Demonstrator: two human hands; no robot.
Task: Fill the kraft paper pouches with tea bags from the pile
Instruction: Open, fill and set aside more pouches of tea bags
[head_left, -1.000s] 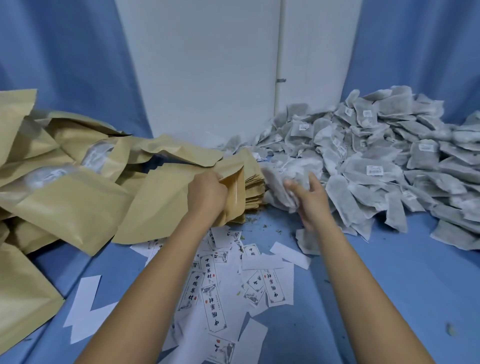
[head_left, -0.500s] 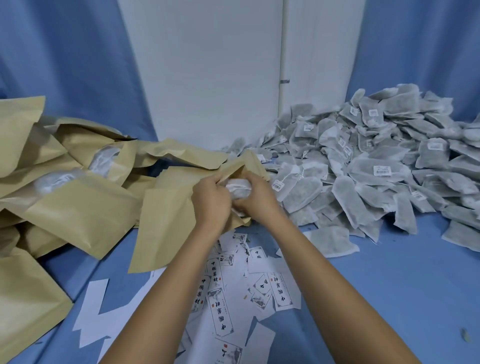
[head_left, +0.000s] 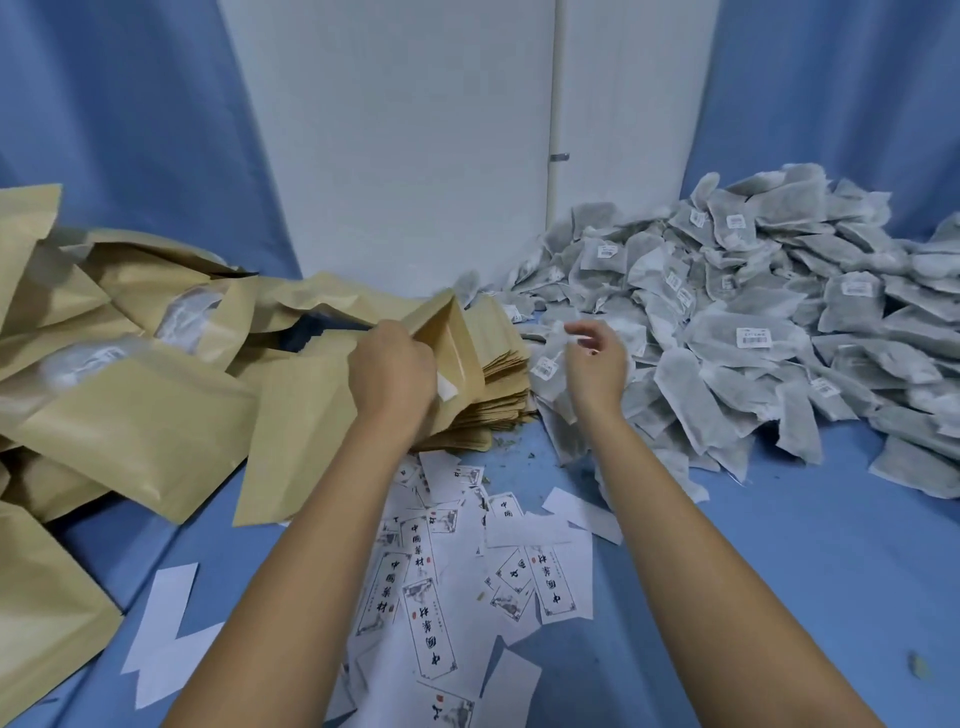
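Note:
My left hand (head_left: 390, 371) grips the rim of a kraft paper pouch (head_left: 301, 431) and holds its mouth open; a white tea bag shows just inside the mouth. My right hand (head_left: 595, 361) hovers with loosely curled fingers over the near edge of the grey tea bag pile (head_left: 737, 332), holding nothing. A stack of flat unfilled pouches (head_left: 501, 374) lies right behind the held pouch, between my two hands.
Filled kraft pouches (head_left: 104, 364) are heaped on the left of the blue cloth surface (head_left: 779, 561). Printed white paper labels (head_left: 457, 561) lie scattered in front between my forearms. A white wall panel (head_left: 395, 156) stands behind.
My right hand pushed tea bags into the pouch and has now come out, moving right to the pile with nothing in it. My left hand kept hold of the pouch.

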